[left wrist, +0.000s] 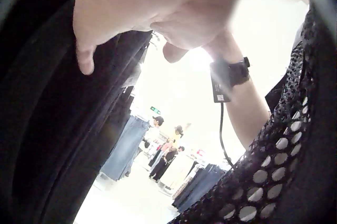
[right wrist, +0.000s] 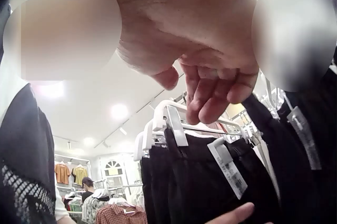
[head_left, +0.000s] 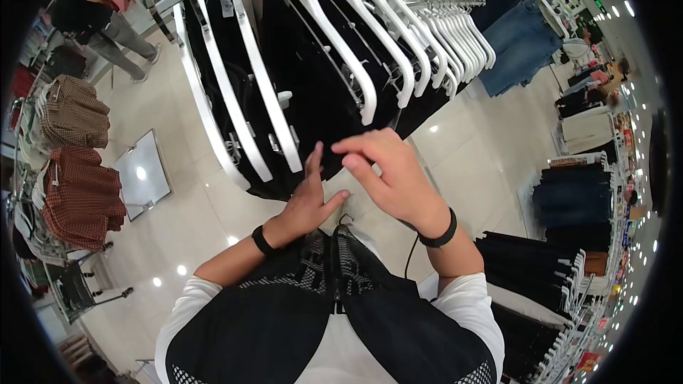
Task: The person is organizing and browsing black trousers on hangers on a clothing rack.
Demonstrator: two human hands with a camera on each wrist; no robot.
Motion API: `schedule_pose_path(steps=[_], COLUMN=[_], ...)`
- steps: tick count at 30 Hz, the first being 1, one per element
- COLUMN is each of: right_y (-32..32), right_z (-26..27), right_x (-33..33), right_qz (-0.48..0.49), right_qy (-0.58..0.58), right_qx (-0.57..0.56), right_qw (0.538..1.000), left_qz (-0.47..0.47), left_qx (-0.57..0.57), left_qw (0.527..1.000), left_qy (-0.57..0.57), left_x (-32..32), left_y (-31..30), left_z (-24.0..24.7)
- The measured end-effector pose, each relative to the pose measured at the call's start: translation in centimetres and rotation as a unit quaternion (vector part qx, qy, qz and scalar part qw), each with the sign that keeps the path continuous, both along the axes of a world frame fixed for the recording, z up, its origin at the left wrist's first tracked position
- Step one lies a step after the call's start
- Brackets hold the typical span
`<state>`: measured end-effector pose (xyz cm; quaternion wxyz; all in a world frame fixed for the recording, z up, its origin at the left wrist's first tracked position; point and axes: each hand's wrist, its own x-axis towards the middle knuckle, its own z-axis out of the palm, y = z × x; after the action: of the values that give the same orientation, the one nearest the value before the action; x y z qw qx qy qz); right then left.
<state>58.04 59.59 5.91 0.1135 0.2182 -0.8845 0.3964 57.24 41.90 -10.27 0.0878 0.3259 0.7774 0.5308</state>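
Note:
Black garments (head_left: 302,92) hang by their waistbands from white clip hangers (head_left: 267,99) on a metal rack, in front of the person. The left hand (head_left: 304,203) is held low beside the near hanger ends, fingers extended, thumb apart, holding nothing. To its right the right hand (head_left: 388,174) is raised near another hanger's end, its fingers bent loosely with nothing between them. In the right wrist view, the right hand (right wrist: 200,61) hangs above a black garment (right wrist: 210,176) with a white tag (right wrist: 227,167); a left fingertip (right wrist: 237,216) shows below the tag.
Several bare white hangers (head_left: 455,35) crowd the rack's right side. Checked shirts (head_left: 82,199) hang at the left by a floor mirror (head_left: 142,174). Jeans (head_left: 523,46) and dark garments (head_left: 530,263) hang at the right. Another person (head_left: 103,21) stands at the far left.

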Motion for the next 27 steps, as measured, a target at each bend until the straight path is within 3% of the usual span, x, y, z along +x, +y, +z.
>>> schedule_pose_path(steps=[3, 8, 13, 14, 15, 16, 18, 20, 27], right_y=[3.4, 9.8, 14.7, 15.3, 16.1, 16.9, 18.1, 18.9, 20.1], right_z=[-1.8, -2.8, -3.3, -3.4, -3.5, -3.6, -3.9, -4.7, -4.9], right_x=[0.7, 0.8, -0.3, -0.4, -0.6, -0.7, -1.1, -1.6, -3.2], right_qz=[0.013, 0.004, 0.05, 0.06, 0.074, 0.084, 0.104, 0.119, 0.172], right_qy=[0.012, 0.014, 0.016, 0.017, 0.019, 0.015, 0.006, 0.009, -0.002], right_qx=[0.059, 0.071, 0.081, 0.087, 0.089, 0.092, 0.095, 0.084, 0.069], right_qw=[0.998, 0.997, 0.995, 0.994, 0.993, 0.992, 0.99, 0.989, 0.983], left_qz=[0.091, 0.199, 0.242, 0.254, 0.275, 0.243, 0.289, 0.311, 0.254], left_qx=[0.019, 0.164, 0.35, 0.373, 0.333, 0.42, 0.309, 0.302, 0.392], left_qw=[0.995, 0.953, 0.905, 0.891, 0.902, 0.868, 0.904, 0.899, 0.884], left_qy=[-0.035, 0.157, 0.014, -0.053, -0.026, -0.108, -0.065, -0.065, 0.006], left_x=[-0.7, -3.0, -4.6, -5.0, -6.2, -6.1, -6.1, -5.9, -5.1], left_y=[2.3, 6.1, 10.5, 10.7, 10.4, 10.9, 11.2, 11.5, 11.8], left_z=[0.8, 5.3, 10.3, 10.9, 10.0, 11.1, 12.0, 12.6, 14.4])
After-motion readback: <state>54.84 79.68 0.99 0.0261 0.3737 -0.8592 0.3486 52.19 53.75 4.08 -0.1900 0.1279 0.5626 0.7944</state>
